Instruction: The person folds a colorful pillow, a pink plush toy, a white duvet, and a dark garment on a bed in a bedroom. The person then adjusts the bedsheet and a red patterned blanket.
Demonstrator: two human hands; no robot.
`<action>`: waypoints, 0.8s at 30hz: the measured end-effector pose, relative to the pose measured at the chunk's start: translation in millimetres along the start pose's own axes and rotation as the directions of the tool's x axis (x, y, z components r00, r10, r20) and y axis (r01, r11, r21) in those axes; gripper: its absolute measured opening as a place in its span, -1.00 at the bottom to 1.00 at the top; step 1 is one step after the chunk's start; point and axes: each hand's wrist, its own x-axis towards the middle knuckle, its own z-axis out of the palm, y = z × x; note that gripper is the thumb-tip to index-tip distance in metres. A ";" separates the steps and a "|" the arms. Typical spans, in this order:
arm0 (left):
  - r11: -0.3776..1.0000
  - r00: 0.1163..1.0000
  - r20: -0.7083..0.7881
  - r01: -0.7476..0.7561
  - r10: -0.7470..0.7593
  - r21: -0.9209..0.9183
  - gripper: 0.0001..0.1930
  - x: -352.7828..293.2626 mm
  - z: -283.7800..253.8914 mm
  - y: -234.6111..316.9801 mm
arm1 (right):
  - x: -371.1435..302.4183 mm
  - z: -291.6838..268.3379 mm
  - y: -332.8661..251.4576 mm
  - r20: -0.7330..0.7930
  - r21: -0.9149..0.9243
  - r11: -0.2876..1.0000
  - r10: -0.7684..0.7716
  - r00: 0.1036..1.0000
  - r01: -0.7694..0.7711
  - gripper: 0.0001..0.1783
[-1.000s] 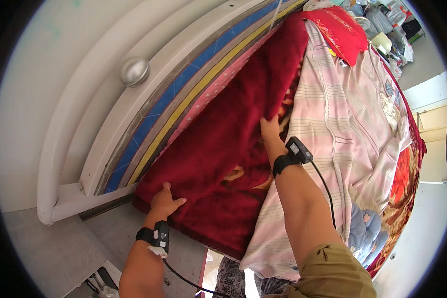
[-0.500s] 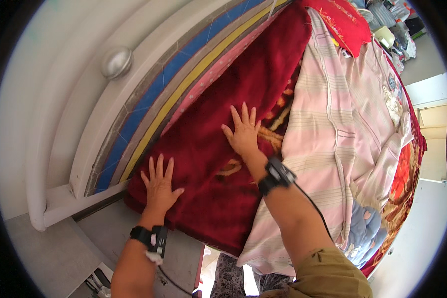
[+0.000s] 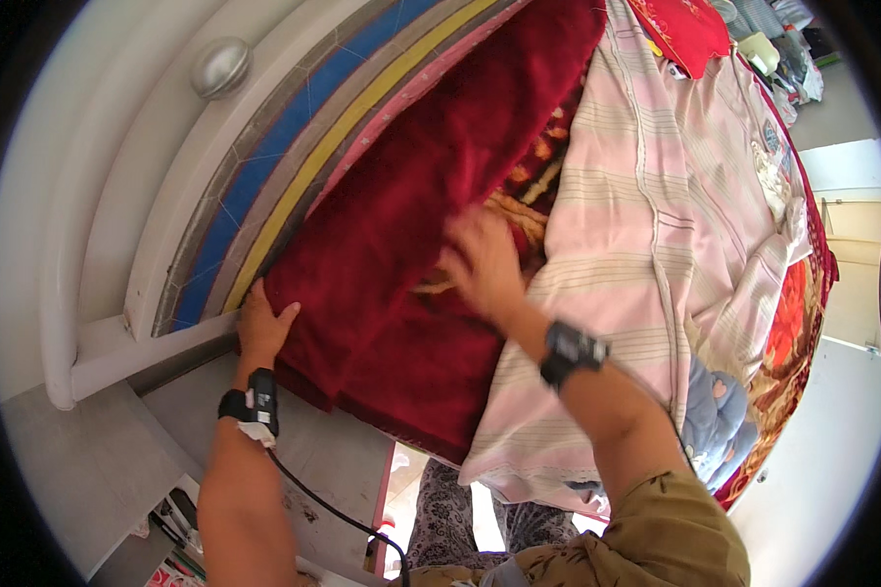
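Observation:
A dark red plush blanket (image 3: 392,235) lies folded over on the bed, its patterned face showing along the fold. At its near left corner my left hand (image 3: 261,323) grips the blanket's edge, thumb on top and fingers partly hidden at the side. My right hand (image 3: 486,266) is over the middle of the blanket, close to the fold; it is blurred, but the fingers and thumb look apart with nothing in them. A pink and cream striped sheet (image 3: 622,254) is spread just right of it. Each wrist wears a black strapped device.
On the left stands a white bed frame (image 3: 117,338) with a round metal knob (image 3: 221,68), beside a blue, yellow and grey striped panel (image 3: 264,161). Near left is a grey cabinet top (image 3: 69,460). A red cloth (image 3: 685,29) and a blue-grey fabric (image 3: 710,411) lie on the bed.
My left hand has moved from lying flat on the blanket to its left edge and closed there. My right hand has stirred slightly, and the whole view has shifted a little.

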 end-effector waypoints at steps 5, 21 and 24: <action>0.973 0.990 0.134 0.066 -0.037 -0.221 -0.34 -0.7 -17.7 -18.4 | -194.7 -25.8 -139.9 0.789 -0.058 0.938 0.253 0.560 -0.343 -0.31; 0.957 0.991 -0.086 0.122 -0.103 0.263 -0.33 -24.1 -49.3 -0.3 | -239.5 -0.4 -195.4 0.724 0.330 0.764 0.173 0.668 -0.555 -0.73; 0.941 0.990 -0.125 0.108 -0.071 0.321 -0.45 -25.1 -35.3 12.7 | -245.9 24.4 -185.6 0.721 0.263 0.778 0.234 0.653 -0.570 -0.71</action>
